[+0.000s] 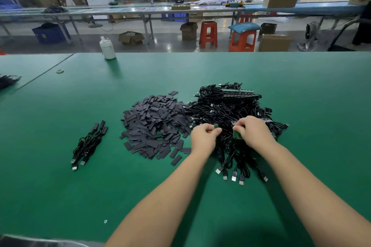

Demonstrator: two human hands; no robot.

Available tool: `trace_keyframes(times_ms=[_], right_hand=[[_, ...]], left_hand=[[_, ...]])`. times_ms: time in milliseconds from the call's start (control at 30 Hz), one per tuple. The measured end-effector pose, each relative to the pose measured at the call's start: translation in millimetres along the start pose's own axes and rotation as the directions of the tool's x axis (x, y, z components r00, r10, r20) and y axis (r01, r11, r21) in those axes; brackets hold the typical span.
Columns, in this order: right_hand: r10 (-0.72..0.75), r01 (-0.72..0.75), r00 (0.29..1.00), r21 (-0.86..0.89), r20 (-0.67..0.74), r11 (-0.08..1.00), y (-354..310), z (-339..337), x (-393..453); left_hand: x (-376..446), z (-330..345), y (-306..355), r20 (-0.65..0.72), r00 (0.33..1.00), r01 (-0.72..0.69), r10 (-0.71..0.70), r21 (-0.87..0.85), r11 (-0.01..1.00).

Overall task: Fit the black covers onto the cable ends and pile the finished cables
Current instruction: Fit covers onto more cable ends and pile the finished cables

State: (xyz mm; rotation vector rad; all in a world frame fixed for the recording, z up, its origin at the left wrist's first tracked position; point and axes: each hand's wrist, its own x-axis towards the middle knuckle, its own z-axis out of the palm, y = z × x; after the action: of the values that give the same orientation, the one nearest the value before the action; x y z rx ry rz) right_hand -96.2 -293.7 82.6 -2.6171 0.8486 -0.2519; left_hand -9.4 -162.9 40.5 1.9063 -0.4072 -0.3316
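Note:
A heap of flat black covers (156, 124) lies in the middle of the green table (301, 90). Right of it is a tangle of black cables (226, 106) with small green boards and USB plugs at their ends. Both hands are over the near side of that tangle. My left hand (203, 136) pinches a small green cable end (216, 126) between thumb and fingers. My right hand (254, 131) grips another green board end (236, 134). A small pile of finished cables (89, 142) with black covers on lies at the left.
A white bottle (107, 47) stands at the table's far edge. A small ring (59, 70) lies on the left of the table, and a dark bundle (8, 81) pokes in at the left edge. Benches, orange stools and boxes stand beyond.

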Motion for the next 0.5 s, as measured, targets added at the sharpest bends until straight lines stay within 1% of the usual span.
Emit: trace_keyframes(times_ms=[33,100,167,233,267,333,367,400,467,500], right_hand=[[0.001,-0.001,1.000,0.008,0.001,1.000,6,-5,1],[-0.003,0.003,1.000,-0.006,-0.003,1.000,16,-11,3],[-0.027,0.027,1.000,-0.043,0.011,0.999,21,-12,4],[-0.065,0.067,0.997,-0.042,0.045,0.997,22,-9,3],[-0.086,0.088,0.994,-0.016,0.065,0.996,23,-9,3],[-0.135,0.127,0.985,0.081,0.105,0.989,28,-15,2],[-0.161,0.143,0.979,0.143,0.125,0.979,31,-21,1],[-0.192,0.160,0.972,0.213,0.138,0.964,33,-28,0],[-0.273,0.207,0.950,0.351,0.152,0.913,35,-44,-4],[-0.318,0.227,0.935,0.419,0.160,0.879,34,-52,-8]], left_hand=[[3,-9,-4,0.014,1.000,-0.013,0.013,-0.036,0.999],[5,-29,-11,0.098,0.993,-0.059,0.066,-0.073,0.996],[4,-48,-14,0.224,0.965,-0.124,0.135,-0.064,0.990],[3,-61,-16,0.315,0.933,-0.168,0.174,-0.046,0.985],[2,-66,-18,0.328,0.927,-0.181,0.183,-0.037,0.983],[3,-74,-24,0.280,0.942,-0.175,0.184,-0.059,0.983],[3,-77,-27,0.248,0.954,-0.141,0.169,-0.127,0.982],[4,-80,-30,0.227,0.963,-0.088,0.144,-0.240,0.967],[5,-81,-36,0.208,0.974,0.022,0.090,-0.485,0.874],[5,-82,-38,0.193,0.979,0.059,0.061,-0.561,0.826]])
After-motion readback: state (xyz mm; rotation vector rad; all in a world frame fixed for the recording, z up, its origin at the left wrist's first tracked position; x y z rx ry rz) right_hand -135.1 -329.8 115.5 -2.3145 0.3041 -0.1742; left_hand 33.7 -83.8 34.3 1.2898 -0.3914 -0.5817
